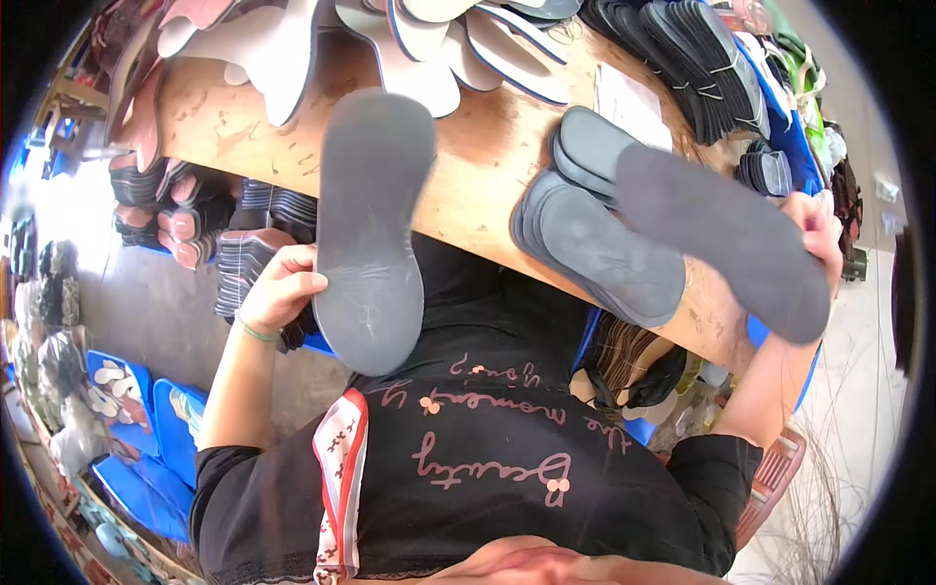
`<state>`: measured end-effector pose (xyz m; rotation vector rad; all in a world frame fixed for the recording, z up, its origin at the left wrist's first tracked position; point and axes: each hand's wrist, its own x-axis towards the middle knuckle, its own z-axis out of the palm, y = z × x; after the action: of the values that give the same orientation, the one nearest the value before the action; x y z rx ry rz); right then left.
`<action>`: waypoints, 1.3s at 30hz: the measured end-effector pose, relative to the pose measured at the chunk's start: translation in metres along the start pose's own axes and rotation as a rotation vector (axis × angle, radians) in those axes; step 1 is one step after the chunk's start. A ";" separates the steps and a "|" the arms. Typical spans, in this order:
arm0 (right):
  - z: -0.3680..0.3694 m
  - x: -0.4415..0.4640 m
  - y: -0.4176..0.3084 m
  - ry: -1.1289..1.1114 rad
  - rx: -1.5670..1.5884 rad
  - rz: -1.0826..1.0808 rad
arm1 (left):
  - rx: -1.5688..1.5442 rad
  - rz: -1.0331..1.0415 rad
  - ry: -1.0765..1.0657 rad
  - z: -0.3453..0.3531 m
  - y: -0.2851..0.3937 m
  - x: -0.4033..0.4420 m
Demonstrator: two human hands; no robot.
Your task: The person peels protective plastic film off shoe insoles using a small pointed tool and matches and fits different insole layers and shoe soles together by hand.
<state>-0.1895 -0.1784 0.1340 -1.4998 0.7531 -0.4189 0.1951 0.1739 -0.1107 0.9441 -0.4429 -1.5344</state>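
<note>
My left hand [285, 291] pinches the edge of a grey insole [372, 234], which stands upright in front of my chest, its surface creased near the heel. On the right, my right hand [815, 232] grips a second dark grey insole [726, 239] by its outer edge. That one is held tilted above the table and partly covers a stack of grey insoles [600, 244]. Another small stack [590, 136] lies just behind, touching it. Part of my right fingers is hidden behind the insole.
White insoles [409, 49] are heaped at the wooden table's [478, 185] far side. Tied bundles of black insoles [692, 68] lie at the back right, near a white paper [629, 102]. Bundled insoles [249, 258] sit below the table on the left, and blue bins [146, 487] stand on the floor.
</note>
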 end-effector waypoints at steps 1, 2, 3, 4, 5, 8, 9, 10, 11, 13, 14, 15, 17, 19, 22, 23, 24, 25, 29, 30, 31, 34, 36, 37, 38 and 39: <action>-0.011 -0.005 -0.001 0.024 0.022 -0.033 | -0.002 0.081 -0.030 0.002 0.000 0.003; -0.025 -0.010 -0.002 0.045 0.045 -0.066 | -0.004 0.163 -0.057 0.005 -0.001 0.005; -0.048 -0.016 -0.001 0.035 -0.089 -0.065 | -0.019 0.128 -0.030 0.011 0.000 0.007; -0.076 -0.024 0.000 0.026 -0.223 -0.064 | -0.034 0.093 -0.004 0.019 0.001 0.010; -0.091 -0.029 0.001 0.021 -0.357 -0.061 | -0.048 0.055 0.020 0.026 0.001 0.012; -0.101 -0.039 -0.012 0.043 -0.430 0.114 | -0.068 -0.055 -0.037 0.040 -0.011 0.021; -0.098 -0.041 -0.011 0.075 -0.377 0.111 | 0.075 -0.027 -0.051 0.038 -0.024 0.025; -0.089 -0.040 -0.010 0.106 -0.324 0.108 | 0.204 -0.087 -0.076 0.042 -0.026 0.025; -0.081 -0.040 -0.008 0.137 -0.271 0.105 | 0.212 -0.093 -0.084 0.049 -0.029 0.025; -0.069 -0.036 -0.011 0.079 -0.231 0.125 | 0.156 -0.115 -0.027 0.060 -0.039 0.024; -0.063 -0.032 -0.013 0.051 -0.212 0.132 | 0.170 -0.104 -0.012 0.058 -0.044 0.022; -0.057 -0.028 -0.013 0.036 -0.221 0.081 | 0.186 -0.090 -0.001 0.055 -0.047 0.020; -0.046 -0.020 -0.012 0.014 -0.244 -0.029 | 0.183 -0.072 0.047 0.067 -0.043 0.018; -0.039 -0.007 -0.011 -0.008 -0.225 -0.195 | 0.116 -0.086 0.087 0.065 -0.054 0.014; -0.023 0.020 -0.014 0.053 -0.199 -0.232 | 0.101 -0.075 0.083 0.055 -0.064 0.008; -0.025 0.031 -0.006 0.055 -0.150 -0.178 | 0.102 -0.068 0.079 0.049 -0.070 0.007; -0.045 0.050 0.010 0.009 -0.232 -0.141 | 0.069 -0.051 0.114 0.042 -0.079 0.004; -0.055 0.064 0.030 0.011 -0.252 -0.036 | 0.052 -0.006 0.147 0.052 -0.077 0.006; -0.090 0.100 0.122 -0.154 -0.460 0.213 | -0.088 0.081 0.270 0.071 -0.076 0.016; -0.092 0.103 0.129 -0.176 -0.468 0.262 | -0.103 0.095 0.280 0.071 -0.078 0.020; -0.095 0.103 0.134 -0.165 -0.468 0.264 | -0.118 0.109 0.290 0.072 -0.080 0.025; -0.097 0.100 0.137 -0.140 -0.544 0.221 | -0.112 0.136 0.315 0.088 -0.070 0.039; -0.095 0.100 0.134 -0.120 -0.602 0.183 | -0.122 0.136 0.354 0.100 -0.058 0.047; -0.093 0.101 0.133 -0.107 -0.624 0.167 | -0.167 0.163 0.262 0.110 -0.047 0.050; -0.092 0.103 0.132 -0.094 -0.647 0.152 | -0.136 0.152 0.291 0.111 -0.044 0.052; -0.090 0.105 0.130 -0.087 -0.640 0.131 | -0.107 0.142 0.321 0.110 -0.043 0.053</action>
<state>-0.2011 -0.3075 -0.0043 -2.0307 0.9625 -0.0015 0.0862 0.1067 -0.0934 1.0312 -0.1914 -1.2387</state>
